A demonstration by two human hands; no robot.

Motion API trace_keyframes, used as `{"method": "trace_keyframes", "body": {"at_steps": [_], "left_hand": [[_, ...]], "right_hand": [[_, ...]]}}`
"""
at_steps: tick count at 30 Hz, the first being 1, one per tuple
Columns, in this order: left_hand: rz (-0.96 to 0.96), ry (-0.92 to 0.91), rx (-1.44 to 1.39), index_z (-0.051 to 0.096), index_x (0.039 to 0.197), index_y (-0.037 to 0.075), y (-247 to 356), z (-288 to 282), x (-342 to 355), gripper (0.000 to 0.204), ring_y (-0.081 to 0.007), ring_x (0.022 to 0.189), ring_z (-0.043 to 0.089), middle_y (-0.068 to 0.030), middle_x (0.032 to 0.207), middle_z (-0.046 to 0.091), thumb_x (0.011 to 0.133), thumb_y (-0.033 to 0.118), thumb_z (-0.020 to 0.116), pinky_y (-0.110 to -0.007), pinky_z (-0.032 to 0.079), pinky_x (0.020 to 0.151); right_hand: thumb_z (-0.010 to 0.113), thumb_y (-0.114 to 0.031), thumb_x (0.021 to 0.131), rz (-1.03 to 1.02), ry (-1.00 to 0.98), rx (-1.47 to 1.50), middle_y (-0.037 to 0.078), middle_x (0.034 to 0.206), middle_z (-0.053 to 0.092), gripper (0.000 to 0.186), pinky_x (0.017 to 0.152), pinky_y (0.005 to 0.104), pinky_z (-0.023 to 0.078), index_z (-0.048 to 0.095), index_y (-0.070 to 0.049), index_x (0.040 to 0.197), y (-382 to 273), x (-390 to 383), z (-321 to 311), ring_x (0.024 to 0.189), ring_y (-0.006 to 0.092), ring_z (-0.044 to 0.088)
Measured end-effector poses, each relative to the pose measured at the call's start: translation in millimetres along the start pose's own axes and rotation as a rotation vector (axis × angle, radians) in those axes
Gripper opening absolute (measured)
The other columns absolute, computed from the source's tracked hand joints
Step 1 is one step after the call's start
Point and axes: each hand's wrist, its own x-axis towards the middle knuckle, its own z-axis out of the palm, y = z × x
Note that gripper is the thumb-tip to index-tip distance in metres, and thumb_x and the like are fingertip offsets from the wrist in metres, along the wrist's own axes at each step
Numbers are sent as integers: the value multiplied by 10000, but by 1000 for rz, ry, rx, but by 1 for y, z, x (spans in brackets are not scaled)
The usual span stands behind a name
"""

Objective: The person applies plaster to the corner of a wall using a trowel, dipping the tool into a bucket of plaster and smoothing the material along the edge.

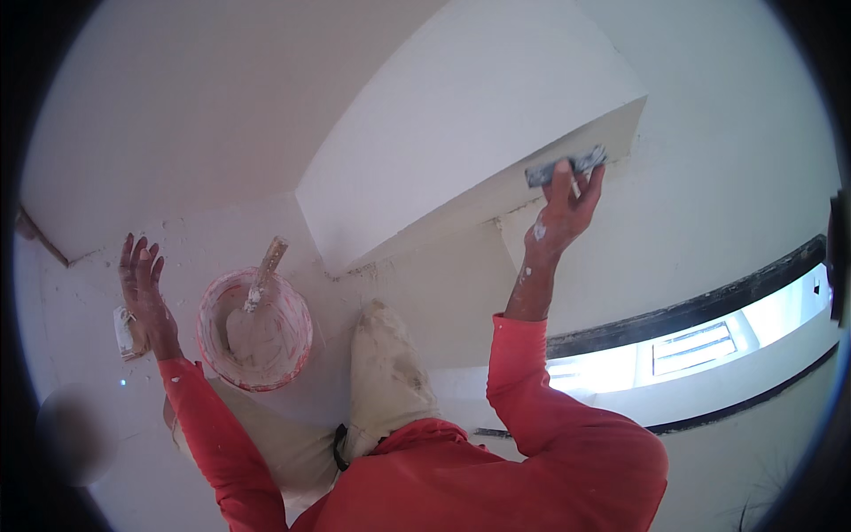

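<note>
In the head view, the right hand (567, 191) holds a flat grey tool (539, 174) between thumb and fingers. The tool is in front of the thin side (496, 199) of a big white block (461, 115); I can't tell if they touch. The left hand (149, 293) has its fingers loose and spread. It is near a pink-rimmed bucket (301, 310) with a messy stick (269, 264) leaning in it.
</note>
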Motion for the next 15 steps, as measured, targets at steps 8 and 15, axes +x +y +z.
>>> {"method": "trace_keyframes", "body": {"at_steps": [8, 15], "left_hand": [[57, -25, -36, 442, 1448, 23, 2, -8, 1, 621, -285, 1237, 557, -172, 1383, 523, 959, 363, 619, -412, 436, 1058], [21, -17, -49, 455, 1438, 19, 1, 0, -2, 583, -272, 1230, 562, -164, 1367, 537, 972, 335, 605, -399, 441, 1042]], "right_hand": [[775, -279, 876, 148, -20, 21, 146, 1356, 504, 825, 875, 368, 497, 337, 10, 1512, 45, -20, 15, 1092, 229, 545], [765, -277, 888, 402, -80, -72, 151, 1439, 438, 789, 940, 428, 507, 353, 0, 1502, 143, -72, -38, 1175, 246, 545]]}}
